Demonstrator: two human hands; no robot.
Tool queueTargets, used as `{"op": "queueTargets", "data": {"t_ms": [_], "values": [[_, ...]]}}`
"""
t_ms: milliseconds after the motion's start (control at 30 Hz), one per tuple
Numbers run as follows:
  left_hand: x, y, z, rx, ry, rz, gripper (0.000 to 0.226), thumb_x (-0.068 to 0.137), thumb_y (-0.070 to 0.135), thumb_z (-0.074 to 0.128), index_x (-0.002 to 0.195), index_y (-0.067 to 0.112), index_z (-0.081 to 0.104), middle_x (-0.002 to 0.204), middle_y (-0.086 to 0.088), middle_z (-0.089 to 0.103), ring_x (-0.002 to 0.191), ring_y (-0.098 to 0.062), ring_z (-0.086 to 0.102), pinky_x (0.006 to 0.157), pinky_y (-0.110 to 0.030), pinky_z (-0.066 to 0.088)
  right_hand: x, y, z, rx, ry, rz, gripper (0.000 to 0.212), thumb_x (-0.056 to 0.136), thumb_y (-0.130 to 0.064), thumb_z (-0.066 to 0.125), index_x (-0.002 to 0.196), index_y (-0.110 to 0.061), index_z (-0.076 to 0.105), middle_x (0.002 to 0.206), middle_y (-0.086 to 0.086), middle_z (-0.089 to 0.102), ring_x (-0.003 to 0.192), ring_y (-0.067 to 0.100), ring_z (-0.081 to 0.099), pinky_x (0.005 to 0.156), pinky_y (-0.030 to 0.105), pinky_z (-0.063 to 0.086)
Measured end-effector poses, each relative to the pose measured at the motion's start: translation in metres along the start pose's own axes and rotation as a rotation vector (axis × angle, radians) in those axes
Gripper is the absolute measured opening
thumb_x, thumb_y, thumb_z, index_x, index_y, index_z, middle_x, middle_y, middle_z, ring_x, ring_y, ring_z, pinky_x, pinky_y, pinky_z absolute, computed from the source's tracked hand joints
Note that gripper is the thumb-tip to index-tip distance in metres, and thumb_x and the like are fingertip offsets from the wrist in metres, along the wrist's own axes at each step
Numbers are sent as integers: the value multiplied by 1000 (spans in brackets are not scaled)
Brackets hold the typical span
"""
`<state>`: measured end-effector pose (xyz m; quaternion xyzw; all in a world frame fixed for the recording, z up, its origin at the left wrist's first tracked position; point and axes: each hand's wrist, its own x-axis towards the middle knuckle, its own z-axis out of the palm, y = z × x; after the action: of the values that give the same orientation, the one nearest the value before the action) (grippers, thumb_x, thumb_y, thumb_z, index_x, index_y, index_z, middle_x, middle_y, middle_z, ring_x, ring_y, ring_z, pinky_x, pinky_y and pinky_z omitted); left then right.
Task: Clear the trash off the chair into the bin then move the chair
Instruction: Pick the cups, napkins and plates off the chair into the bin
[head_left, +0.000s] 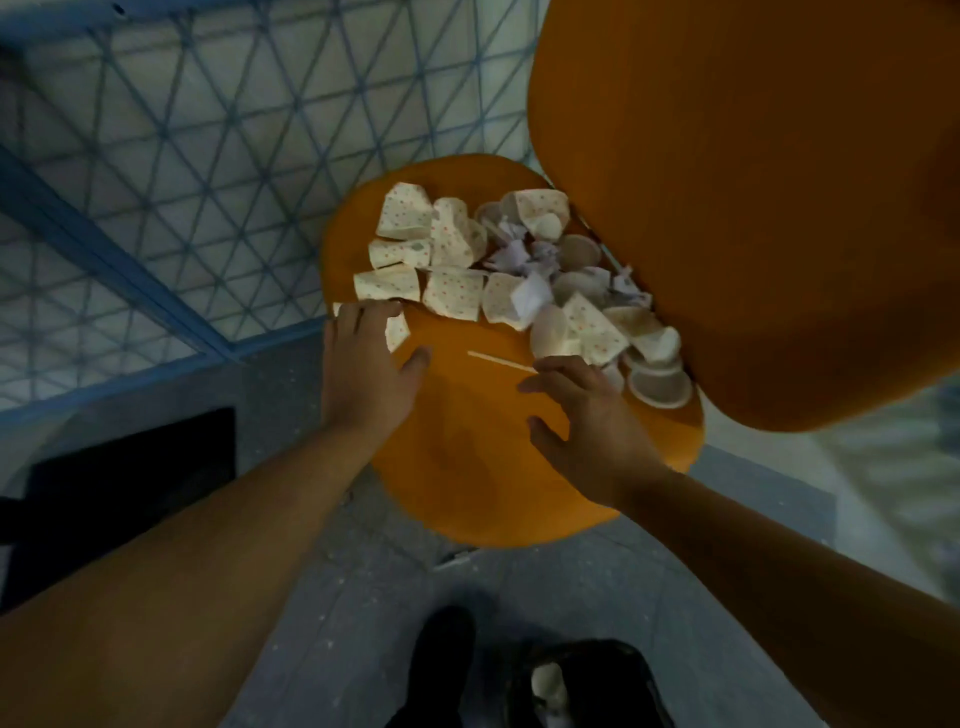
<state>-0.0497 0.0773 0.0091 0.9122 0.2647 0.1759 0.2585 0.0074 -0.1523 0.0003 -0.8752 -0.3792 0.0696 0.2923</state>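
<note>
While most of the trash still lies on the orange chair seat (467, 457), the gathering is judged to be at an early stage, and the step in hand is taken to be the collecting of a first load. The left hand (363, 364) is laid over a dotted paper cup (396, 330) at the seat's left edge, its fingers (374, 310) curled loosely on it; a full grip cannot be confirmed. The right hand (587, 415) is held just above the seat with fingers (558, 370) bent and apart, nothing being held, their tips touching or nearly touching the near end of a thin wooden stick (501, 361). The crushed cups and crumpled paper (498, 270) are heaped across the far half of the seat, up against the chair back (753, 208). The stick lies flat, its long axis running from upper left to lower right, its lower end pointing at the right hand. It would best be pinched at that near end or slid to the seat's edge, since a flat stick is hard to lift from a smooth surface. The cups, being light and crushed, would best be swept together and taken in handfuls, so that none is knocked to the floor. A dark bin (587, 686), with a pale item already inside, stands near the person's feet, close below the seat.
</note>
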Motion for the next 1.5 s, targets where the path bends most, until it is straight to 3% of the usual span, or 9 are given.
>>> {"op": "queueTargets", "data": {"t_ms": [167,367,533,733,1000,1133,1267,1400,1500], "values": [[56,-68,17,18,-57,-243,79,73,42,79,136,16,39,139,-12,41,130,-29,33,104,-36,26,82,-12,45,14,-48,-3,38,91,-25,60,128,-24,51,139,1,43,123,24,42,90,42,44],[100,-116,30,-1,-239,-252,99,63,56,80,142,20,33,140,-8,43,131,-29,36,104,-50,39,176,-21,76,-36,-119,-48,43,90,-22,59,131,-20,50,136,4,46,122,27,41,93,46,43],[106,-130,34,61,-340,-136,79,72,51,76,136,24,40,138,-3,45,129,-24,38,99,-39,40,234,-22,99,-142,-218,-94,51,89,-16,58,138,-19,43,145,5,40,132,27,34,101,42,36],[99,-137,29,-192,-339,-104,59,75,32,79,124,26,46,129,2,45,111,-8,42,74,-8,32,261,-20,119,-281,-295,-127,53,83,-7,59,135,-17,47,141,7,46,129,29,40,100,40,34],[77,-121,14,-298,-300,-91,63,70,23,81,124,29,49,124,6,46,108,-7,45,72,-8,36,242,-23,107,-244,-64,-183,34,79,-12,60,113,-11,62,106,11,67,95,31,61,85,37,43],[58,-98,7,-325,-258,-94,65,69,20,80,124,29,48,126,3,43,109,-13,48,72,-14,42,208,-24,85,-157,-30,-191,36,87,-12,54,123,-10,59,117,14,64,108,33,57,83,41,49],[27,-66,-2,-379,-207,-113,68,71,17,79,123,37,40,127,3,40,114,-16,47,86,-36,50,158,-31,57,-26,91,-175,34,92,-9,53,127,-8,56,123,14,60,115,29,54,87,38,48],[-21,-35,-10,-391,-159,-81,72,74,13,77,133,23,38,129,-1,43,112,-13,45,84,-27,41,92,-36,27,-14,198,-140,36,93,-11,55,129,-8,53,116,17,61,103,32,58,76,33,47],[-76,-9,-14,-362,-154,-65,75,75,13,78,137,19,37,132,-5,45,116,-15,45,87,-29,40,25,-36,7,-30,234,-138,38,95,-18,55,132,-15,50,110,13,62,93,27,57,64,28,40]]}}
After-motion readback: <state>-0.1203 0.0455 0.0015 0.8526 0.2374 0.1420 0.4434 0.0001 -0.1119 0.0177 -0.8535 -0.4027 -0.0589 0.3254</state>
